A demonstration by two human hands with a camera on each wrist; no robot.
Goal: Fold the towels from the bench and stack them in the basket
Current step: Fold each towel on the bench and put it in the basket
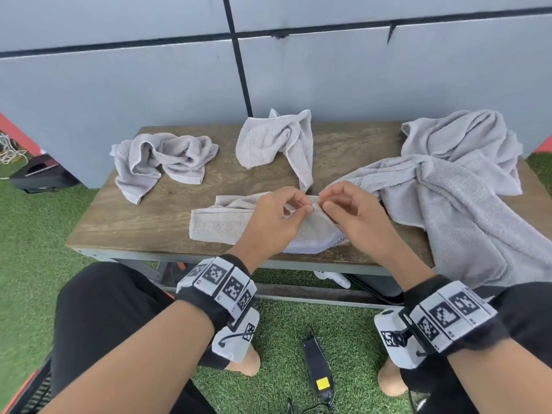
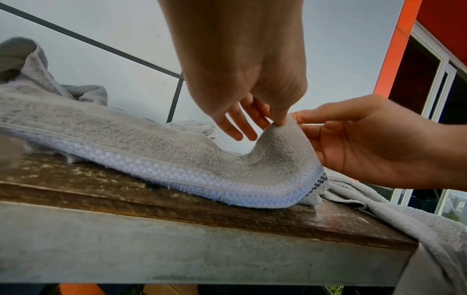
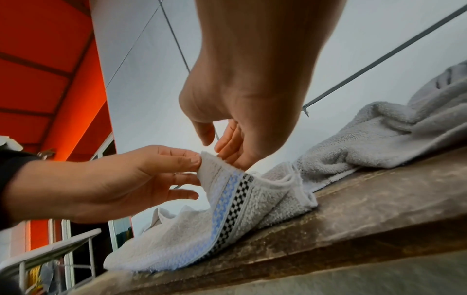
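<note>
Head view shows my left hand [image 1: 270, 215] pinching a raised corner of the small towel [image 1: 218, 224] at the worktop's [image 1: 155, 216] near edge, my right hand [image 1: 354, 213] loosely spread just beside it, so a weak pinch could drop the corner and spoil the fold.

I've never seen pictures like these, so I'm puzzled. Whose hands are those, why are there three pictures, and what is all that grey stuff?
No machine here: a person wears three cameras. The big picture comes from the head; the other two look along each wrist. The left hand pinches a corner of the small grey towel with the blue and black checked stripe, lifting it off the brown wooden bench. The right hand is at that same corner; whether its fingers grip it is unclear. Three more crumpled grey towels lie there: left, middle, and a big one on the right.
</note>
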